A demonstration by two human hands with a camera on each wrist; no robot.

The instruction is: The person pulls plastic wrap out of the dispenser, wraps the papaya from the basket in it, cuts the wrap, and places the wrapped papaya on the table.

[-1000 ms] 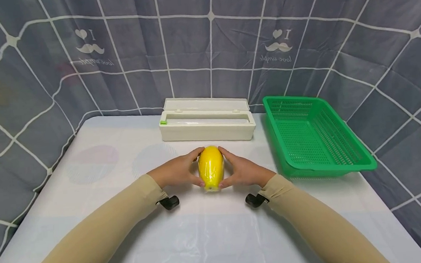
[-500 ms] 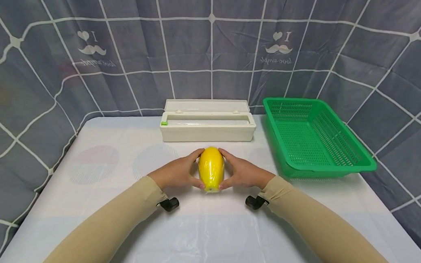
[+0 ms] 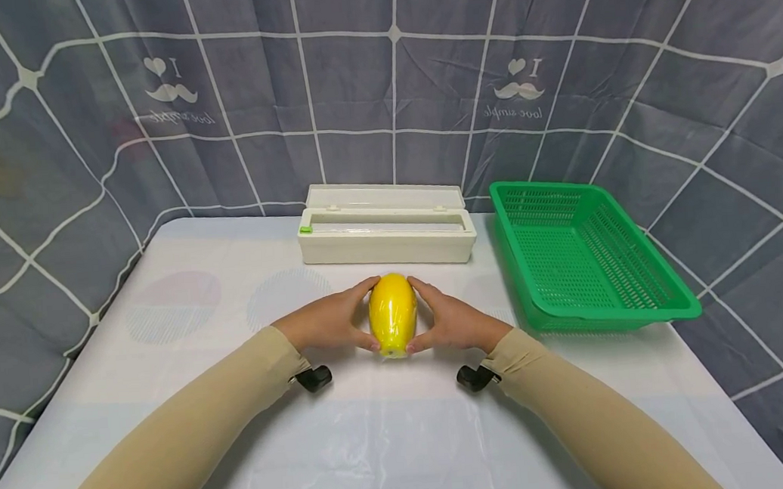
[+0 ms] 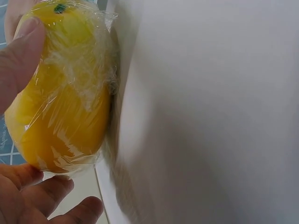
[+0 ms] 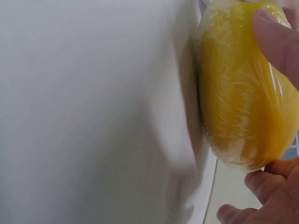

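Note:
A glossy yellow fruit [image 3: 393,314], oblong and narrower at its near end, lies on the table between both hands. Clear cling film wraps it, wrinkled along the side in the left wrist view, where a dark green stem spot [image 4: 60,8] shows. My left hand [image 3: 328,318] holds the fruit from the left, thumb at the near end and fingertips at the far end. From the right, my right hand [image 3: 456,317] grips it in the same way. In the right wrist view, the thumb [image 5: 275,42] presses on the film near one end.
Behind the fruit stands a white cling film dispenser [image 3: 388,251], its lid raised, with a roll inside and a green piece at its left end. A green perforated basket [image 3: 527,288] sits at the right. A grey checked curtain [image 3: 345,73] hangs behind the white-covered table [image 3: 406,448].

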